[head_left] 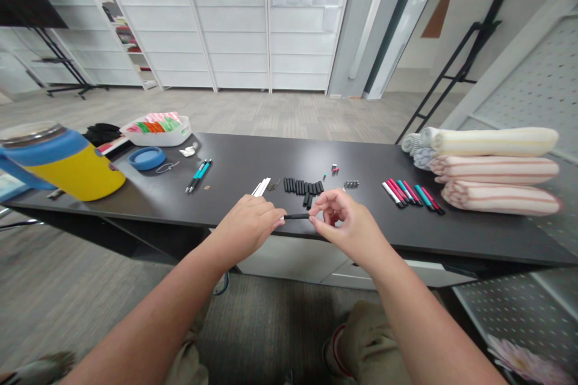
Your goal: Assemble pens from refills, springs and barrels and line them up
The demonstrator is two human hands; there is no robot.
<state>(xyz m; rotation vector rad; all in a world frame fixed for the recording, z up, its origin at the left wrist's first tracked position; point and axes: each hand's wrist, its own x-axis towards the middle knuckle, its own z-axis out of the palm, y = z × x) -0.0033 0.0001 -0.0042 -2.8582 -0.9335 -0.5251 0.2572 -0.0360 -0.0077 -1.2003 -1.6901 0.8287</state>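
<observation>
Head view: left hand [247,224] and right hand [347,225] each pinch one end of a thin black plastic tube [297,216]; matching black tubes [303,186] lie just beyond the grip. Fitting seems underway, calling for straight alignment.

This looks like an office-style workroom. Grey carpet tiles [253,111] cover the floor and white panelled partitions [235,24] line the far wall. Open shelving [118,24] with stored goods stands at the back left. A perforated white panel [542,84] rises past the right end of the long black bench [253,159].
</observation>
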